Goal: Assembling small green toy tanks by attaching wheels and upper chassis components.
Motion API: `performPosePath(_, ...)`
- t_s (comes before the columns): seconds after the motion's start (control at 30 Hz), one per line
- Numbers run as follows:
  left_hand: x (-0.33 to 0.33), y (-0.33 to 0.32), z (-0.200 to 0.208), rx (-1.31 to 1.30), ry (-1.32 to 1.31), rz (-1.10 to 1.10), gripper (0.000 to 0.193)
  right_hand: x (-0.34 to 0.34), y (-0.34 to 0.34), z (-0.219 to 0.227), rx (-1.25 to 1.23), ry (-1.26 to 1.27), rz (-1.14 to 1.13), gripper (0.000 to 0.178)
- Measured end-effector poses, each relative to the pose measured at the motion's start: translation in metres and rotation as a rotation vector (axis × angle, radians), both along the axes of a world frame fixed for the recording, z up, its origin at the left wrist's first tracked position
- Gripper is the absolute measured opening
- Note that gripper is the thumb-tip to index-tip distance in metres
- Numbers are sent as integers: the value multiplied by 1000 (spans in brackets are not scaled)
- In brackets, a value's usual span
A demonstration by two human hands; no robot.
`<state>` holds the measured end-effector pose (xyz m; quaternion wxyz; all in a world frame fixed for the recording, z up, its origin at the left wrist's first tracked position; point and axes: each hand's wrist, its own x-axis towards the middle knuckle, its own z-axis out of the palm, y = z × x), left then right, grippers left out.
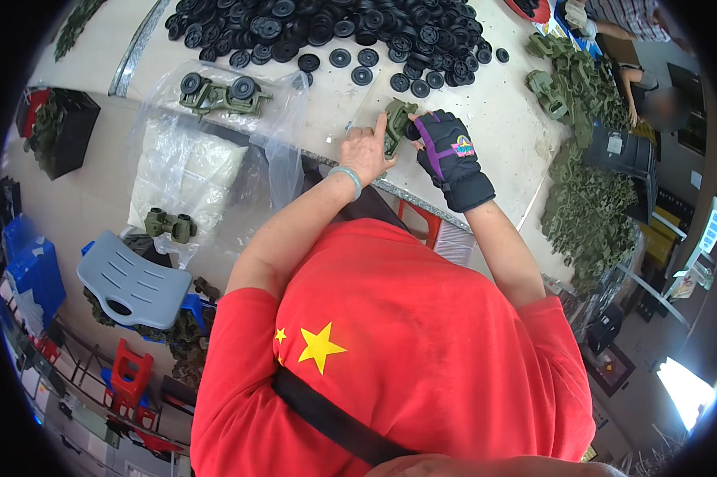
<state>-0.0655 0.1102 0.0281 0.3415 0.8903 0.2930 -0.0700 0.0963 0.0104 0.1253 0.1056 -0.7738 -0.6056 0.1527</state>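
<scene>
Between my hands is an olive-green plastic toy vehicle body, held just above the near part of the pale table. My left hand, bare with a light bracelet at the wrist, grips its left side, index finger stretched along it. My right hand wears a black and purple fingerless glove. Its fingers close around a black toy wheel at the right side of the body; whether the wheel sits on an axle is hidden. Another green toy vehicle with black wheels lies to the left on clear plastic.
A large heap of black wheels covers the table's far side. Green toy parts pile up along the right, beside a dark crate. At left are a clear plastic bag and a grey stool. Another person works at far right.
</scene>
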Motion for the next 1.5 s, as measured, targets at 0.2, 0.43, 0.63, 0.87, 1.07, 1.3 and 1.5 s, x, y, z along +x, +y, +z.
performPosePath(0.2,-11,-4,0,-59,-4,26,119,1,7,-11,47,-9,149,50)
performPosePath(0.43,-7,-15,-8,-16,-55,34,113,-6,13,-6,-119,-195,164,58)
performPosePath(0.63,-12,-10,-3,-39,-32,65,109,-6,21,-1,-62,11,123,61)
performPosePath(0.87,-8,-16,-7,5,-83,42,109,7,68,-52,159,2,152,33)
performPosePath(1.07,-15,-11,-8,-12,-207,75,101,-5,75,-58,192,-119,102,26)
performPosePath(1.3,-11,-9,-11,-15,-173,71,97,-3,79,-62,105,-66,-96,27)
performPosePath(1.5,-11,-6,-12,-32,-204,50,98,-1,80,-68,-5,-113,26,26)
